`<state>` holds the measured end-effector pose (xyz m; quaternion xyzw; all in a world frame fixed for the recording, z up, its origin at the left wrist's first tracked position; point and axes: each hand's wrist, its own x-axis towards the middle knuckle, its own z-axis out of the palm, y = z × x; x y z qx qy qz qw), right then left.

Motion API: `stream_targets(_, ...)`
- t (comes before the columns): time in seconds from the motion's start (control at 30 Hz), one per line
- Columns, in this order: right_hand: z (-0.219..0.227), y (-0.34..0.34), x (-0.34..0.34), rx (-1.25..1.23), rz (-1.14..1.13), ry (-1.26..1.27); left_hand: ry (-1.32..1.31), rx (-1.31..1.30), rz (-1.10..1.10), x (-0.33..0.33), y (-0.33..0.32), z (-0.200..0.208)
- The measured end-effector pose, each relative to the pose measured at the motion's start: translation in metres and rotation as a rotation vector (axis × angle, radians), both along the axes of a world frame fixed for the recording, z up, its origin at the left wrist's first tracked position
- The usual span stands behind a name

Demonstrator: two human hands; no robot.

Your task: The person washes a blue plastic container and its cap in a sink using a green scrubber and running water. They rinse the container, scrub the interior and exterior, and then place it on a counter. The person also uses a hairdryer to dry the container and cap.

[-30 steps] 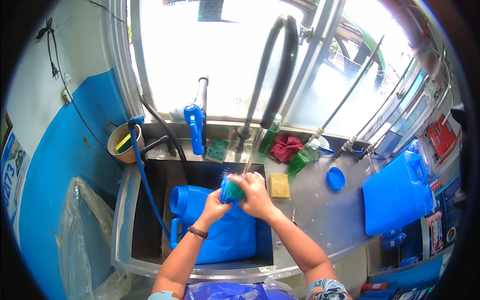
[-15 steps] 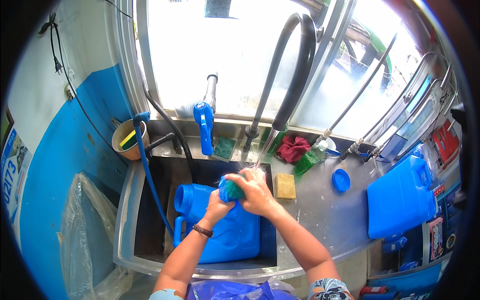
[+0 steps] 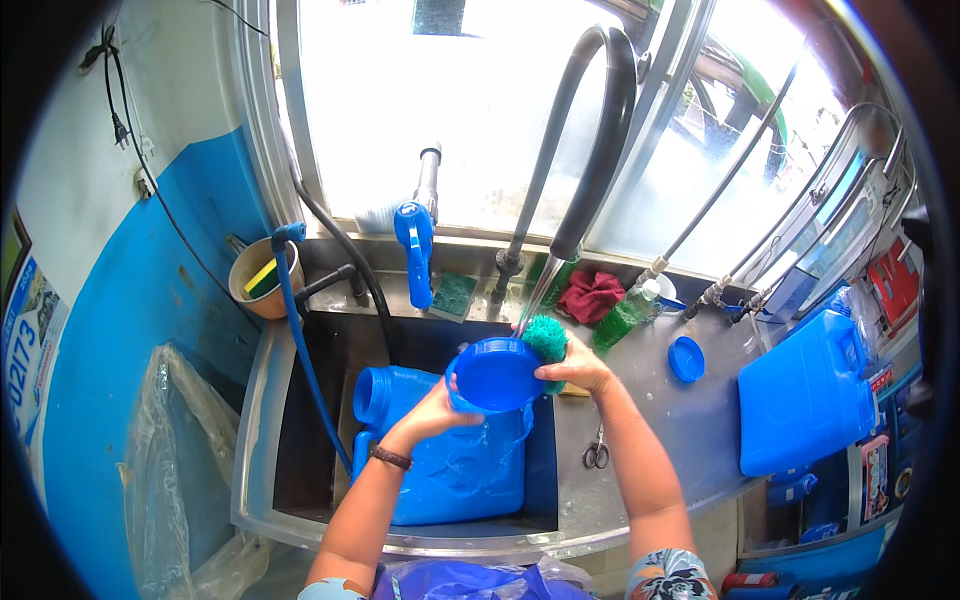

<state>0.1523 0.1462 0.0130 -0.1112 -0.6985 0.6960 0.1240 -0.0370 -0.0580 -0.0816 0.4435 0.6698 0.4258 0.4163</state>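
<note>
Under the running water from the black faucet (image 3: 592,130), my left hand (image 3: 432,414) grips a round blue cap (image 3: 497,378) by its near left side. The cap's hollow inside faces me. My right hand (image 3: 585,366) is closed on a green mesh scrubber (image 3: 545,337), its thumb at the cap's right rim. Below both hands a blue jug (image 3: 455,475) lies on its side in the sink (image 3: 300,440), its uncapped mouth toward the left. A yellow sponge, mostly hidden, sits behind my right hand.
Small scissors (image 3: 596,452), a second blue cap (image 3: 685,359), a bottle of green liquid (image 3: 625,316) and a red cloth (image 3: 588,297) lie or stand on the steel counter. Another blue jug (image 3: 800,395) stands at right. A blue hose (image 3: 310,380) hangs into the sink's left side.
The cap has turned from under the scrubber so its inside now shows. My right hand has moved right with the scrubber, covering most of the yellow sponge; the scissors are now visible.
</note>
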Motion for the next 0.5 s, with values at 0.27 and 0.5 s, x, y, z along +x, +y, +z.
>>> stream_targets(0.27,0.047,-0.018,-0.031,0.975,0.065,-0.180,0.093,0.238,-0.018,0.005,0.038,0.063)
stream_targets(0.5,-0.018,-0.036,-0.037,0.688,-0.538,0.129,0.211,0.583,0.223,0.041,0.027,0.040)
